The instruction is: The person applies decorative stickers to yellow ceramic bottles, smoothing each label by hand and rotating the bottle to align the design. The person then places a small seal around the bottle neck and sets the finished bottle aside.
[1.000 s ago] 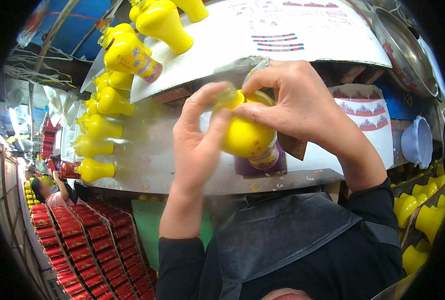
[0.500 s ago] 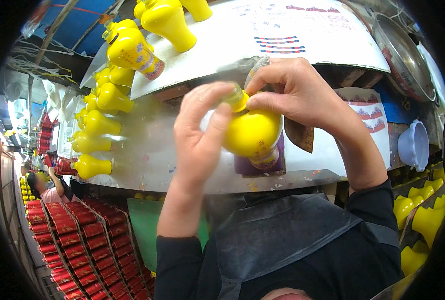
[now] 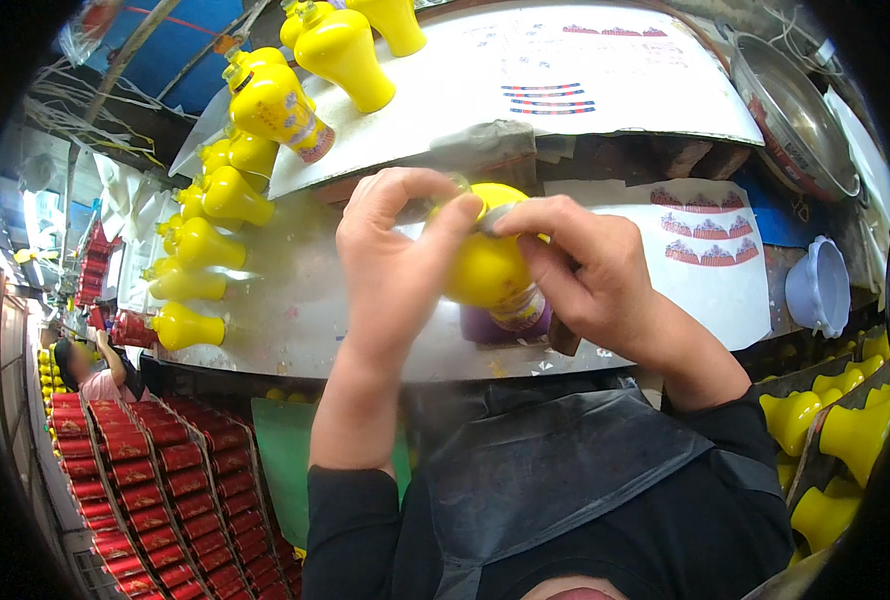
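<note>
A glossy yellow bottle [image 3: 490,272] with a clear neck top tilts above the worktable, its decorated foot resting at a purple block [image 3: 473,322]. My left hand [image 3: 385,255] is closed round the bottle's neck, thumb and fingers pinched at the clear top. From the other side my right hand [image 3: 595,265] presses a small grey piece [image 3: 495,216] against the shoulder just below the neck; its exact kind is unclear. Under the right hand shows the end of a brown flat object [image 3: 563,338], mostly hidden.
Yellow bottles [image 3: 187,325] line the left of the table [image 3: 315,290]. A decorated bottle [image 3: 280,110] stands on a raised white board [image 3: 435,110] bearing striped strips [image 3: 548,98]. Printed decal sheets [image 3: 705,225], a lilac basin [image 3: 818,288] and a metal pan [image 3: 795,115] lie right. Red boxes [image 3: 155,455] are stacked lower left, near another person [image 3: 100,375].
My right hand has moved down and turned, bringing the grey piece onto the bottle's shoulder. The brown object is now largely covered. My left hand stays at the neck.
</note>
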`<state>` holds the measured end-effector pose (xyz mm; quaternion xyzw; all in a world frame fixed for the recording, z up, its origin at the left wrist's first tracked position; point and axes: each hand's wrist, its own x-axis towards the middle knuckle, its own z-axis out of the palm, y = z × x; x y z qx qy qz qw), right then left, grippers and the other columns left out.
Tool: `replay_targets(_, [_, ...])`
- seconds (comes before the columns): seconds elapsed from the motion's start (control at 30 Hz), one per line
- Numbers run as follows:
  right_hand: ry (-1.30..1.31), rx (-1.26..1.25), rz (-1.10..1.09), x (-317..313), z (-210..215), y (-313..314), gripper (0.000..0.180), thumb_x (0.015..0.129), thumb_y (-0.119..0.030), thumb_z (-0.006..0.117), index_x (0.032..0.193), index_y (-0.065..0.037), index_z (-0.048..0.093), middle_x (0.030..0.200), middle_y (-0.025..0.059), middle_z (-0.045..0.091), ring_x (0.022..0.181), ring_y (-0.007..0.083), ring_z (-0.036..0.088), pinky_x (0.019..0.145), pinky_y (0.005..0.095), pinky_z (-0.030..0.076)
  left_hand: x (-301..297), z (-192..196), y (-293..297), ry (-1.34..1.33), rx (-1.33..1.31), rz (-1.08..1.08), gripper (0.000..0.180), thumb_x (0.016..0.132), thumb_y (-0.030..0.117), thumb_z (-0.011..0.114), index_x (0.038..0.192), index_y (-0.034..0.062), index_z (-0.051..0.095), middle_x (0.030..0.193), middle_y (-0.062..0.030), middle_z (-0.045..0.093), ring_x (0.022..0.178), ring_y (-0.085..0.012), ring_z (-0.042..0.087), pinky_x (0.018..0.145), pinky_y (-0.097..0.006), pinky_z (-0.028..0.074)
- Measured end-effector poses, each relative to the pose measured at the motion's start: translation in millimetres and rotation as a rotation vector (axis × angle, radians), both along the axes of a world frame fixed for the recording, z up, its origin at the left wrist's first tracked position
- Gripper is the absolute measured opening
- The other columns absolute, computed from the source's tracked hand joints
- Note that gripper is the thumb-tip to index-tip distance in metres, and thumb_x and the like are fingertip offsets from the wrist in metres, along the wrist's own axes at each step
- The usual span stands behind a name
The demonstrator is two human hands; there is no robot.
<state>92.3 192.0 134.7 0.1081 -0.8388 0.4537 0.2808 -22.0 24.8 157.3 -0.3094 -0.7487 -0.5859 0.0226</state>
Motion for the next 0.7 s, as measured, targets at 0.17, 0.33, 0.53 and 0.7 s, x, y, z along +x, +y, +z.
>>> replay_targets(0.17, [-0.038,-0.267,0.024,-5,-4,5,0.024,0.093,-0.001,0.059,0.115,-0.006,0.067,0.096,0.0158,0.074,0.075,0.0203,0.073,0.067,0.0317,0.055,4,2,-13,0.193,-0.042,-0.108,0.013,0.088,0.0,0.08,0.098,0.0001,0.071,0.101,-0.007,0.071,0.095,-0.0147,0.066,0.09,-0.028,0.051])
replay_targets(0.33, [-0.017,-0.344,0.028,-1,6,0,0.022,0.096,-0.006,0.058,0.116,-0.004,0.066,0.097,0.0164,0.072,0.078,0.0203,0.072,0.068,0.0319,0.054,6,-1,-8,0.143,0.046,-0.131,0.014,0.086,0.001,0.08,0.097,0.0016,0.072,0.101,-0.0077,0.072,0.097,-0.018,0.066,0.091,-0.031,0.051])
replay_targets(0.53, [-0.229,-0.384,0.032,18,14,-1,0.024,0.098,-0.005,0.055,0.12,-0.001,0.063,0.107,0.0124,0.068,0.093,0.016,0.067,0.082,0.027,0.053,13,3,-8,0.209,-0.089,-0.045,0.018,0.081,0.001,0.082,0.096,0.0029,0.072,0.104,-0.009,0.074,0.099,-0.0208,0.066,0.093,-0.033,0.05])
replay_targets(0.7, [-0.173,-0.416,0.085,6,9,7,0.025,0.098,-0.007,0.054,0.121,0.0,0.062,0.11,0.0122,0.067,0.102,0.0167,0.066,0.089,0.0292,0.053,15,5,-7,0.039,0.062,-0.251,0.019,0.083,-0.003,0.082,0.097,0.0009,0.07,0.102,-0.0078,0.071,0.102,-0.0185,0.066,0.095,-0.031,0.05])
